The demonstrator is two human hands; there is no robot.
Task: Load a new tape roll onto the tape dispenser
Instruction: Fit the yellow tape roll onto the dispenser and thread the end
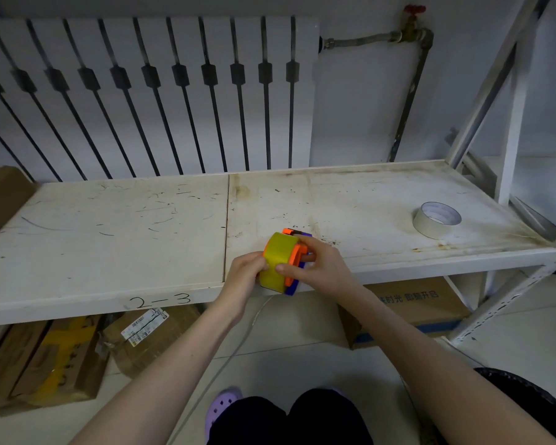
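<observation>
Knees point(289, 419) lowest in view, both hands' fingers curled around yellow dispenser point(278, 263) (left hand point(243, 277), right hand point(318, 268)) at shelf point(109, 252) edge, white roll point(436, 219) well right, radiator point(148, 91) behind.

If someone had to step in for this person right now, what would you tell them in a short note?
Left hand: grips the left side of the tape dispenser, a yellow, orange and blue one, at the front edge of the white shelf.
Right hand: holds the dispenser's right side, fingers at the orange ring.
New tape roll: lies flat on the shelf, far right, untouched.
Done: dispenser picked up in both hands.
Left: fetch the roll, fit it onto the dispenser. Whether the dispenser is already opened, I cannot tell.
</observation>
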